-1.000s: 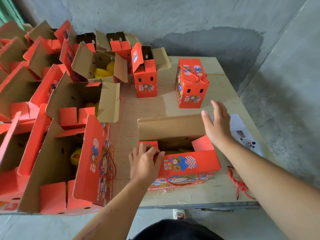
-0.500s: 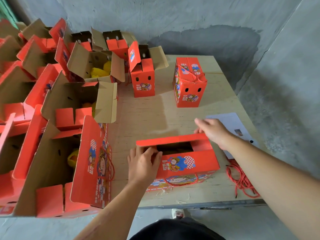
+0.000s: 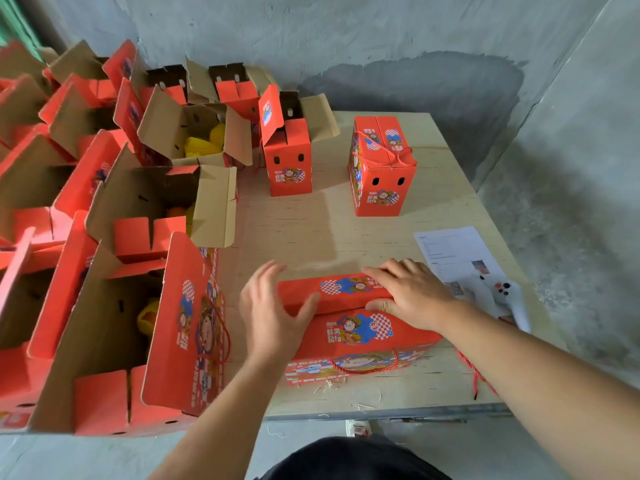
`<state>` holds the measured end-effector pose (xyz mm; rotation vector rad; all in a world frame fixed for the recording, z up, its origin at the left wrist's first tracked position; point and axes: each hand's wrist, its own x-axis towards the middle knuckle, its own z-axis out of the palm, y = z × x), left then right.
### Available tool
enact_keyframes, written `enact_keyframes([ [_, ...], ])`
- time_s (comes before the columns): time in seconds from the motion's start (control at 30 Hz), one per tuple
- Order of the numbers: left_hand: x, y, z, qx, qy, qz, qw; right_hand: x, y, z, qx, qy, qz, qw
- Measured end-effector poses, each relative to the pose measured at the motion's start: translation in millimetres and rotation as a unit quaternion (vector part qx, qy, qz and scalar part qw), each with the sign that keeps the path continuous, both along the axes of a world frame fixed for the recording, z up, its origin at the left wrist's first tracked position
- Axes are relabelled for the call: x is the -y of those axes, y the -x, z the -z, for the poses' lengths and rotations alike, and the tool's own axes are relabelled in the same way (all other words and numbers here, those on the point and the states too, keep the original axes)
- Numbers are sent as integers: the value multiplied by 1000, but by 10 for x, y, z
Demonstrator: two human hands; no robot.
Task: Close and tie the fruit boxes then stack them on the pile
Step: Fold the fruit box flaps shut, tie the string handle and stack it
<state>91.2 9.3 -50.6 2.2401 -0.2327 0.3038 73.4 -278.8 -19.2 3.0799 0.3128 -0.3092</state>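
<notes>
At the near edge of the table (image 3: 346, 237), the left hand (image 3: 273, 306) hovers blurred at the left end of the fruit box (image 3: 353, 330), fingers spread and gripping nothing. The right hand (image 3: 412, 292) presses the far flap (image 3: 332, 292) flat with straight fingers. To close it well, both flaps probably need holding level while the red cord (image 3: 367, 368) gets tied; the box's long axis runs left to right along that edge, printed side facing the person.

Near the front edge of the desk (image 3: 346, 237) lies the box (image 3: 360, 337), left hand (image 3: 273, 317) at its left end, right hand (image 3: 408, 296) on top. Behind stands a tied box (image 3: 381, 168); a paper sheet (image 3: 453, 251) lies right; open boxes (image 3: 138, 237) crowd the left.
</notes>
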Motion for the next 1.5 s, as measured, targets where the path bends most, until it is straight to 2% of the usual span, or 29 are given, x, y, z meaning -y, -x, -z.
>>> enact_keyframes([
  [0.07,-13,-203,-91,-50,-154,141,977,-10,-4,2,0,3,-6,1000],
  [0.1,-13,-275,-124,-58,-223,174,957,-17,-8,-8,-1,5,-10,1000],
  [0.2,8,-366,-155,3,-369,181,912,-20,-24,-9,-9,-2,-9,1000],
  [0.3,27,-375,-83,37,-436,184,880,-27,4,33,-36,-20,8,999],
  [0.53,9,-340,107,14,-383,191,904,-146,69,166,-20,-19,61,998],
  [0.63,20,-346,101,9,-361,189,913,-193,170,143,52,-19,59,997],
  [0.73,-9,-273,83,-17,-276,151,949,-215,255,124,98,-81,78,989],
  [0.77,-23,-225,90,-52,-239,116,963,-210,275,126,94,-92,94,987],
  [0.83,-23,-134,104,-181,-148,37,972,-199,315,136,63,-103,151,981],
  [0.9,12,-50,120,-305,-17,-17,952,-215,360,171,21,-100,210,972],
  [0.97,54,12,139,-334,73,-42,939,-242,365,206,13,-79,226,971],
  [1.1,82,12,164,-316,108,-59,941,-252,299,193,9,-66,223,973],
  [1.2,26,-97,125,-312,87,-26,946,-299,310,179,37,-52,237,969],
  [1.23,-4,-180,85,-299,53,-6,953,-327,340,166,56,-51,255,964],
  [1.3,-45,-431,-13,-217,-81,29,972,-368,416,133,79,-43,300,950],
  [1.37,-1,-664,-100,-101,-184,26,977,-383,511,123,44,-51,340,938],
  [1.4,58,-712,-123,-62,-197,17,978,-384,555,122,19,-86,368,926],
  [1.43,132,-699,-126,-47,-180,0,982,-375,578,117,-11,-135,397,908],
  [1.5,255,-485,-31,-74,-82,-63,992,-325,577,100,-83,-217,425,875],
])
